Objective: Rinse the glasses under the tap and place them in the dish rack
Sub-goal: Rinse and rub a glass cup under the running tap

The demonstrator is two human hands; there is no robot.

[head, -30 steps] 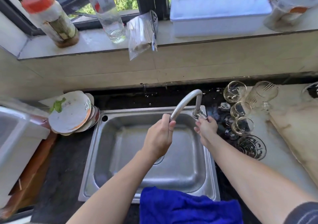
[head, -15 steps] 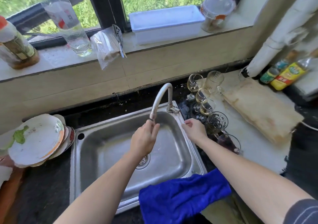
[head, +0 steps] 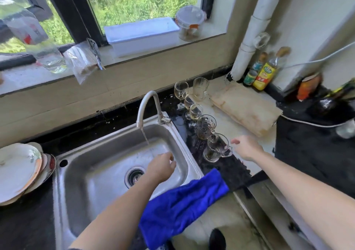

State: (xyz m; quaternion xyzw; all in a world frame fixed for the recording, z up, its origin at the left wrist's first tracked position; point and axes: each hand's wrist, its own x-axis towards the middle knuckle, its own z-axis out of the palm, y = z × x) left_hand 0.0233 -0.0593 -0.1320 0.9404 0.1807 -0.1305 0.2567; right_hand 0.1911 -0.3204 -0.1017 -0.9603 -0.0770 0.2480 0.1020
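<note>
Several clear glasses stand in a row on the dark counter right of the steel sink [head: 107,207]. Nearest me is a handled glass mug [head: 216,147], behind it a patterned glass [head: 206,124], then wine glasses [head: 195,111]. Water runs in a thin stream from the curved tap [head: 146,103] into the basin. My left hand [head: 161,167] hangs over the sink just below the stream, fingers loosely curled, holding nothing. My right hand [head: 246,147] hovers just right of the mug's handle with fingers apart, close to it but not gripping. No dish rack is in view.
A blue cloth [head: 180,205] drapes over the sink's front right corner. Stacked plates [head: 19,171] sit left of the sink. A wooden cutting board [head: 245,107] lies behind the glasses, with oil bottles [head: 263,74] by a white pipe. The windowsill holds a white tray [head: 142,34] and jars.
Water now runs from the tap. My left hand has dropped from the spout into the basin. My right hand has moved from the tap base out to the nearest mug. The view swung right.
</note>
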